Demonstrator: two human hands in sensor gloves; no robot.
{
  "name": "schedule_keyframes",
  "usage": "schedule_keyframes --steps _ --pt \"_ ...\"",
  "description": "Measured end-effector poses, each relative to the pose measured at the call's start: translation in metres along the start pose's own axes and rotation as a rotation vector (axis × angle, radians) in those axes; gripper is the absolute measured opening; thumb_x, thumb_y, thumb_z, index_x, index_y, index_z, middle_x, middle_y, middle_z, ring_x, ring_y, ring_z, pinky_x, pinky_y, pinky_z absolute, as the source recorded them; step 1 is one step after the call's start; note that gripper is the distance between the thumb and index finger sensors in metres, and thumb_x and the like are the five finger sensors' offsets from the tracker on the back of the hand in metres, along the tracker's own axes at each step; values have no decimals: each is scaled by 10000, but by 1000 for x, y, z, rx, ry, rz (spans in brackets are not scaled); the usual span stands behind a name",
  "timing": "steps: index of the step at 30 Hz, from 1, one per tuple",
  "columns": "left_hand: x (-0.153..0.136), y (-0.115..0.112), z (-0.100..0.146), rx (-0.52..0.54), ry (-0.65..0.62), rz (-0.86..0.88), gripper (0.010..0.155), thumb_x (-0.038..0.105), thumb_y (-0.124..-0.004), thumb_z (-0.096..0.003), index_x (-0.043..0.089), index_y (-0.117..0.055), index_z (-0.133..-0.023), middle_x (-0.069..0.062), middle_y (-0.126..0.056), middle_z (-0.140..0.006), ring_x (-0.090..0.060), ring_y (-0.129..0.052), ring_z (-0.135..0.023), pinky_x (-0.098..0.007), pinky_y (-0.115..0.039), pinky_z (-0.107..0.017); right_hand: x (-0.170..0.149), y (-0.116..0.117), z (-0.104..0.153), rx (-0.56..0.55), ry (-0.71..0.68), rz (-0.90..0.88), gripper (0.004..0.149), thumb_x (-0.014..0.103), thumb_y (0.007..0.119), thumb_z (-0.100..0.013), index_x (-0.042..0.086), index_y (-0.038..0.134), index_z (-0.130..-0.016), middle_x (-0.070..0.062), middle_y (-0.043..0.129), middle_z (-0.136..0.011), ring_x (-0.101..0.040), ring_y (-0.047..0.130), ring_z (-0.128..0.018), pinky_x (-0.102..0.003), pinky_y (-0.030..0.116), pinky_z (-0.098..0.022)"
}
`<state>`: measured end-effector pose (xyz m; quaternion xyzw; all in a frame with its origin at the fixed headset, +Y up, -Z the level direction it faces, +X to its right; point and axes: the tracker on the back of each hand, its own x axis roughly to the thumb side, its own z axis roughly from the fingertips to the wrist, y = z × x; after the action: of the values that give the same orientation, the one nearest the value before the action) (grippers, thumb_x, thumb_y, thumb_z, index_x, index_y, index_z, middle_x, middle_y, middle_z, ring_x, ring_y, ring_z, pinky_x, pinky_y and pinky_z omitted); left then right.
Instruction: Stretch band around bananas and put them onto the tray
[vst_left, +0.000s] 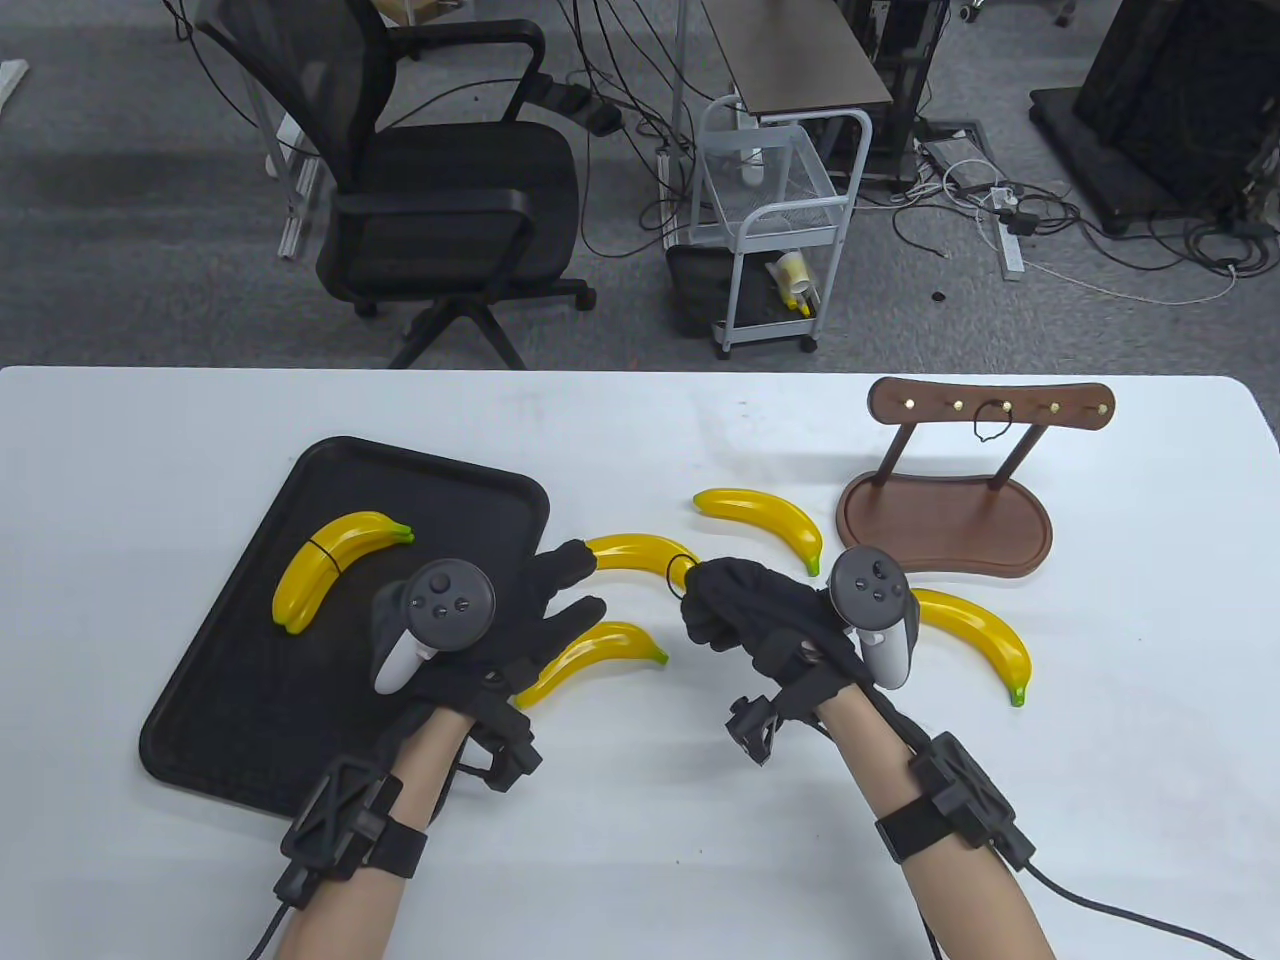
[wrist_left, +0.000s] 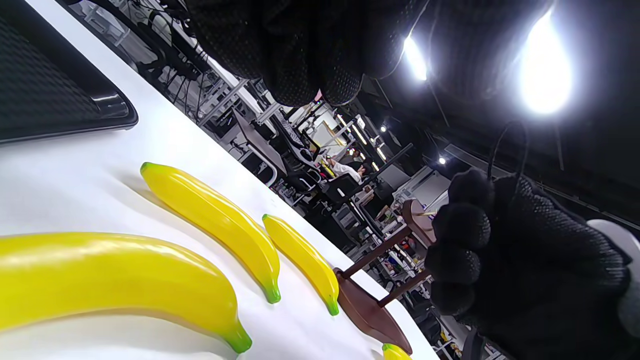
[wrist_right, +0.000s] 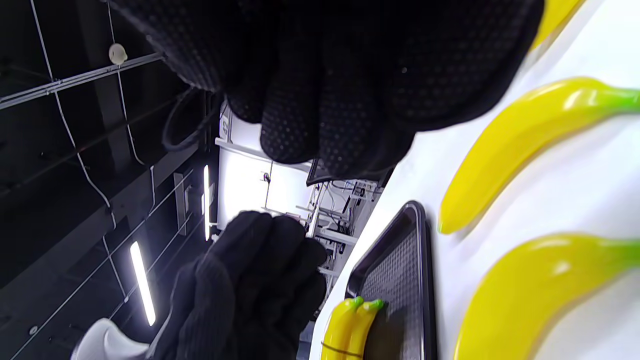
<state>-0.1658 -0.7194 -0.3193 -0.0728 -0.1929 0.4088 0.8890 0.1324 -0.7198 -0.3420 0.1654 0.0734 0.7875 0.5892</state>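
While R hand (vst_left: 745, 610) pinches band (vst_left: 680, 575), bananas (vst_left: 625, 655) wait.

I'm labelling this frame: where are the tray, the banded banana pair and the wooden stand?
tray (vst_left: 215, 700), table view, bare floor.
banded banana pair (vst_left: 330, 565), table view, middle, by the band.
wooden stand (vst_left: 945, 520), table view, base.

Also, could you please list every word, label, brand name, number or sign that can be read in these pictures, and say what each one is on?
There is no readable text in any view.
Left-hand tracker: only unmarked buttons show.
Right-hand tracker: likewise, no lettering.
Bananas, tray and wooden rack: no labels or stickers visible.
White cup on the cart: any marking is too small and blurred to read.
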Motion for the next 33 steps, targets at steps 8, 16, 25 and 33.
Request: schedule_keyframes --steps 8,16,25,33 --pt "3 -6 -2 -20 -12 -4 685 579 -706 -598 278 -450 -1158 3 -561 -1234 -311 -654 -1135 -505 -527 -861 4 20 1 84 -17 14 387 321 692 -596 65 824 -855 -119 959 -716 -311 1004 -533 -461 838 -364" --pt "6 -14 -4 -46 -20 -22 693 586 -709 -590 281 -453 -1156 2 -563 -1233 -309 -656 -1135 -505 -528 -860 2 34 1 141 -14 27 388 319 691 -596 63 824 -856 -122 959 -718 -312 1003 -535 -464 837 -365" --pt "5 -21 -6 -77 -22 -30 717 605 -711 -564 283 -459 -1154 5 -572 -1229 -309 -662 -1133 -505 -532 -859 -5 44 1 193 4 54 389 321 693 -596 62 827 -853 -120 961 -714 -312 1004 -531 -463 837 -362" --pt "6 -24 -7 -104 -36 -31 742 628 -704 -532 288 -471 -1148 12 -582 -1226 -305 -671 -1129 -503 -537 -858 -7 48 1 225 13 76 388 330 703 -594 64 837 -843 -115 968 -701 -305 1009 -520 -459 840 -354"
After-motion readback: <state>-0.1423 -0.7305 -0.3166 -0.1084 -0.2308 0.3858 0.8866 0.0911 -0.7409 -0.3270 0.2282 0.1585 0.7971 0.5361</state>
